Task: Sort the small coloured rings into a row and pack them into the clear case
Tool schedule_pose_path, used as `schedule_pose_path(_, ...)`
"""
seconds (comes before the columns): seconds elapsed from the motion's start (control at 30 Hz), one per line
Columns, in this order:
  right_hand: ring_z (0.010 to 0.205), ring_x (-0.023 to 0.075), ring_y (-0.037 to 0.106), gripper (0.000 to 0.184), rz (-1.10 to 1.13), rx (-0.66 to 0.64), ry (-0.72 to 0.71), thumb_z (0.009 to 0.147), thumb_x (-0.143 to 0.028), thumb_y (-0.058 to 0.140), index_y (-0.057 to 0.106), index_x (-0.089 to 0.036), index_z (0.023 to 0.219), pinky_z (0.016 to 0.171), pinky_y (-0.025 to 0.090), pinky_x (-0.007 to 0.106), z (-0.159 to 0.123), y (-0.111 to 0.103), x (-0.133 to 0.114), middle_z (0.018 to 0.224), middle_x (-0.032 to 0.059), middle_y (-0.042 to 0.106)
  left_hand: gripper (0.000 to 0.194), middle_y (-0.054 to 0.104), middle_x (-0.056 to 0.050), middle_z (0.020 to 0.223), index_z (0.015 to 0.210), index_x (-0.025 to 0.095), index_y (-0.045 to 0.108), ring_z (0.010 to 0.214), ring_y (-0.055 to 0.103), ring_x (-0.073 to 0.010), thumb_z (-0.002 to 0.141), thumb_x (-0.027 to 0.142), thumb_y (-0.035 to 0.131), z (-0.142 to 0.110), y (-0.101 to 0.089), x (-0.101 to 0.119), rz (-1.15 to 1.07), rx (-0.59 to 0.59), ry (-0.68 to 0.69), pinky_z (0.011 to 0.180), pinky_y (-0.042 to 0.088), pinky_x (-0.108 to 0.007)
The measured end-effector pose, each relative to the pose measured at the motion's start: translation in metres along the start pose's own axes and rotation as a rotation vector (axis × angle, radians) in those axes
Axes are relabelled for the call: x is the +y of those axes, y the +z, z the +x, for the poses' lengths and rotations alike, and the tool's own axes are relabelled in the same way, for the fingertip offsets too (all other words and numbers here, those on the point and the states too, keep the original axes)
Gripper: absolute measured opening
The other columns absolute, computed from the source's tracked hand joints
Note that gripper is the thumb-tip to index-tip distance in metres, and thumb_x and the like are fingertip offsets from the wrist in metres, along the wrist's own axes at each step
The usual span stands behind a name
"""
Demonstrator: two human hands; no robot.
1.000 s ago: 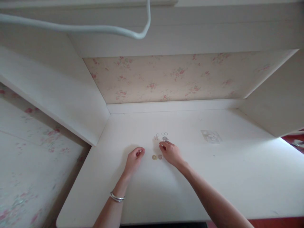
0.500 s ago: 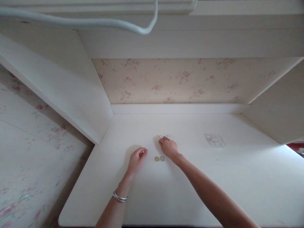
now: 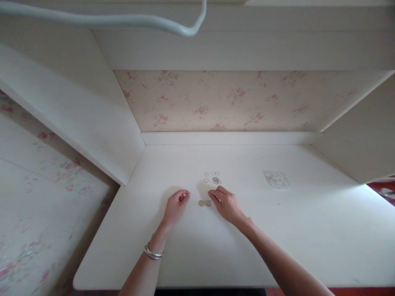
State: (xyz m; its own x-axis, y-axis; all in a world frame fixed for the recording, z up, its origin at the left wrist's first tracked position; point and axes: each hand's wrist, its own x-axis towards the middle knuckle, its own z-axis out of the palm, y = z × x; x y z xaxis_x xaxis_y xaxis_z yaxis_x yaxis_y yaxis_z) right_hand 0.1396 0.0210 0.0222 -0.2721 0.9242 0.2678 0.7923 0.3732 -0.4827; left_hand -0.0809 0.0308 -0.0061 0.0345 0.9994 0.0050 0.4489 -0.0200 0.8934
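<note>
Over the white desktop (image 3: 243,238), my left hand (image 3: 175,207) stays left of the small rings, fingers curled together. Whether it holds anything small is hidden. Thumb and forefinger of my right hand (image 3: 227,204) are pinched close together; nothing can be made out between them. Just beyond its fingertips lie thin silver-coloured rings: one (image 3: 206,174) above another (image 3: 206,180) at left, a side-by-side pair (image 3: 215,173), and an overlapping cluster (image 3: 215,180). Nearer to me, a gold-coloured group of rings (image 3: 201,203) touches or nearly touches a pinkish group (image 3: 209,203), beside my right thumb.
A clear, flat plastic bag (image 3: 276,179) lies to the right on the desktop. White panels (image 3: 101,123) wall the left side, with a matching panel (image 3: 354,144) at right. A white cable (image 3: 138,20) hangs across the top. Floral wallpaper (image 3: 228,98) covers the back.
My right hand went forward over the silver rings, then drew back toward me. The two left silver rings, close together earlier, now lie apart, one above the other. My left hand has barely moved.
</note>
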Motion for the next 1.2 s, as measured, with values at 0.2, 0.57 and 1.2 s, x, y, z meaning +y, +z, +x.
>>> schedule_pose_path(0.2, 0.069, 0.0113, 0.055, 0.031, -0.049, -0.067, -0.044, 0.096, -0.028, 0.037, 0.067, -0.023, 0.089, 0.065, 0.038, 0.020, -0.022, 0.004, -0.004, 0.077, 0.0017, 0.057, 0.034, 0.050, 0.003, 0.062, 0.091, 0.017, 0.065, 0.057, 0.043, -0.0112, 0.084, 0.045, 0.047, -0.002, -0.001, 0.004, 0.042, 0.002, 0.017, 0.055, 0.033, -0.021)
schedule_pose_path(0.57, 0.071, 0.0132, 0.055, 0.029, -0.116, -0.134, -0.029, 0.095, -0.025, 0.038, 0.067, -0.025, 0.099, 0.067, 0.039, 0.023, -0.027, 0.008, 0.002, 0.081, 0.0035, 0.058, 0.035, 0.050, 0.002, 0.060, 0.090, 0.016, 0.066, 0.056, 0.045, -0.0117, 0.083, 0.045, 0.047, -0.003, 0.000, 0.005, 0.051, 0.021, 0.030, 0.054, 0.035, -0.021)
schedule_pose_path(1.2, 0.058, 0.0114, 0.053, 0.036, 0.231, 0.216, 0.273, 0.093, -0.041, 0.038, 0.067, -0.021, 0.090, 0.056, 0.041, 0.022, -0.063, -0.002, 0.029, 0.073, 0.0025, 0.057, 0.026, 0.062, -0.004, 0.078, 0.087, 0.017, 0.066, 0.070, 0.056, -0.0150, 0.085, 0.035, 0.047, 0.017, 0.019, 0.024, 0.194, -0.094, 0.171, 0.068, 0.044, -0.025)
